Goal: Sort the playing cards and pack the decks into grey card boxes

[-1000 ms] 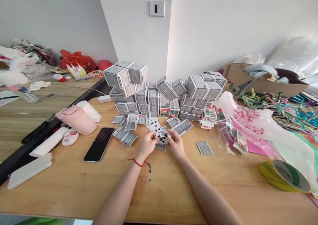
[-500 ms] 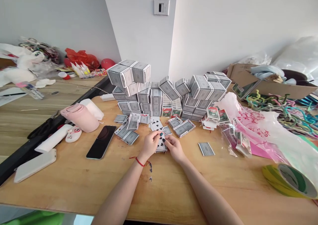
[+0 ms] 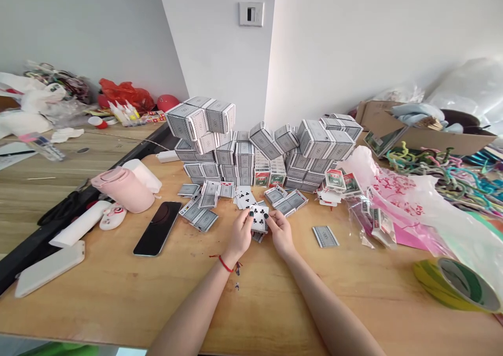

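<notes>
Well, toward the left of the long pale wooden table [image 3: 118,303], a pale pink bottle [image 3: 123,190] lies on its side, with a glossy black smartphone [image 3: 157,228] just to its right. Next come loose grey-backed playing cards [image 3: 198,218], scattered at the foot of a tall, uneven heap of grey-patterned card boxes [image 3: 223,157]. The person's left hand [image 3: 240,235], a red string bracelet [image 3: 225,263] at its wrist, and right hand [image 3: 281,234] meet near the middle of the table. Their fingers [image 3: 250,220] are closed narrowly on opposite edges of a small sheaf of white club-faced cards [image 3: 259,218], held just above the tabletop in front of the heap. Farther right lie a lone grey-backed card [image 3: 325,236], a pink-printed plastic bag [image 3: 396,198] and a yellow-green tape roll [image 3: 456,285].
</notes>
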